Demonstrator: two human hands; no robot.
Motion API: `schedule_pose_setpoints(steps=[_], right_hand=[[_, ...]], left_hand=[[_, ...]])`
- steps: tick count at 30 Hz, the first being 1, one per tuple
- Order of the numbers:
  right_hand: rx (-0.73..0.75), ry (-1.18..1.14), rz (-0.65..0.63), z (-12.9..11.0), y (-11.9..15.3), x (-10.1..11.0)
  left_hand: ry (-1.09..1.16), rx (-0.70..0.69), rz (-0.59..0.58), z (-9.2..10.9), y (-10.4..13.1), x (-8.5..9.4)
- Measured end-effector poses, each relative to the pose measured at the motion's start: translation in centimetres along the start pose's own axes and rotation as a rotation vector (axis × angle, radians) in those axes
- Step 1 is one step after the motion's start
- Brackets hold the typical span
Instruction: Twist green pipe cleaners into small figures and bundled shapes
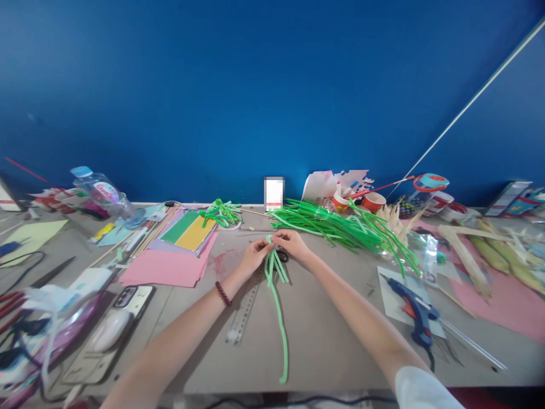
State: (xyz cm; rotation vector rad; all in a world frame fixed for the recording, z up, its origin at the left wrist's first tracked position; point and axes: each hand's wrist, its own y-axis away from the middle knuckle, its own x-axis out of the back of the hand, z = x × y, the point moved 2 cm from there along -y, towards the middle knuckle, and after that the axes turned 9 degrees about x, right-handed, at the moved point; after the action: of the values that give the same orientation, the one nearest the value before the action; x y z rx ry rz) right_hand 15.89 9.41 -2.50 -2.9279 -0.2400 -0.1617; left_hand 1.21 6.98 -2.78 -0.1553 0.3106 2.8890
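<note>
A small bundle of pale green pipe cleaners [272, 271] is pinched at its top between my two hands. Several short ends fan downward from the pinch, and one long strand trails toward the table's front edge. My left hand [256, 253], with a dark bead bracelet at the wrist, has its fingertips closed on the bundle's left side. From the right, my right hand [290, 243] pinches the same top. Behind the bundle, dark scissor handles [281, 257] show in part. A clear ruler [244, 315] lies below my left hand, partly covered by the forearm.
Loose green pipe cleaners [340, 224] lie beyond my right hand. Left are pink paper sheets [166, 268], a phone [110, 335] and a water bottle [104, 193]. A blue glue gun [411, 307] lies right, near corn husks [468, 255]. A blue wall [272, 102] backs the table.
</note>
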Motion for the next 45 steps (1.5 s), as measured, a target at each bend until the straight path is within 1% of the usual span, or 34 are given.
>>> schedule_pose_setpoints(steps=[3, 7, 12, 16, 18, 21, 23, 24, 26, 29, 31, 33, 37, 42, 44, 45], right_hand=[[-0.057, -0.068, -0.048, 0.1, -0.1, -0.1], [-0.051, -0.095, -0.068, 0.1, -0.1, -0.1], [0.035, 0.08, -0.068, -0.8, -0.1, 0.1], [0.113, 0.274, -0.026, -1.6, 0.2, -0.1], [0.149, 0.377, 0.014, -2.0, 0.4, -0.3], [0.247, 0.53, 0.061, -2.7, 0.9, -0.7], [0.301, 0.579, 0.071, -3.1, 1.1, -0.8], [0.305, 0.565, 0.069, -3.1, 1.0, -0.8], [0.268, 0.464, 0.041, -2.9, 0.8, -0.5], [0.184, 0.269, -0.05, -2.2, 0.2, 0.1], [0.157, 0.188, -0.095, -1.8, 0.0, 0.4], [0.135, 0.137, -0.113, -1.6, 0.0, 0.4], [0.063, 0.089, -0.144, -1.6, 0.3, 0.1], [-0.077, 0.041, -0.182, -1.7, 0.6, -0.2], [-0.103, 0.066, -0.176, -1.5, 0.6, -0.2], [-0.089, 0.11, -0.165, -1.5, 0.5, -0.2]], left_hand=[[-0.005, -0.01, -0.035, 0.0, 0.0, -0.1], [-0.027, -0.024, -0.047, -0.1, -0.1, -0.1], [-0.085, -0.077, -0.034, 0.0, -0.2, -0.2], [-0.132, -0.127, -0.001, 0.0, -0.1, -0.4], [-0.144, -0.131, 0.017, -0.1, 0.1, -0.5], [-0.143, -0.132, 0.03, -0.1, 0.3, -0.6], [-0.128, -0.128, 0.029, 0.0, 0.4, -0.6], [-0.119, -0.124, 0.027, 0.1, 0.4, -0.6], [-0.092, -0.113, 0.033, 0.3, 0.5, -0.5], [-0.016, -0.086, 0.066, 0.4, 0.5, -0.3], [0.047, -0.073, 0.099, 0.5, 0.6, -0.1], [0.083, -0.071, 0.125, 0.5, 0.7, -0.1], [0.087, -0.069, 0.127, 0.6, 0.7, -0.1], [0.066, -0.061, 0.094, 0.5, 0.4, -0.2], [0.059, -0.06, 0.094, 0.4, 0.3, -0.1], [0.055, -0.06, 0.096, 0.4, 0.3, -0.1]])
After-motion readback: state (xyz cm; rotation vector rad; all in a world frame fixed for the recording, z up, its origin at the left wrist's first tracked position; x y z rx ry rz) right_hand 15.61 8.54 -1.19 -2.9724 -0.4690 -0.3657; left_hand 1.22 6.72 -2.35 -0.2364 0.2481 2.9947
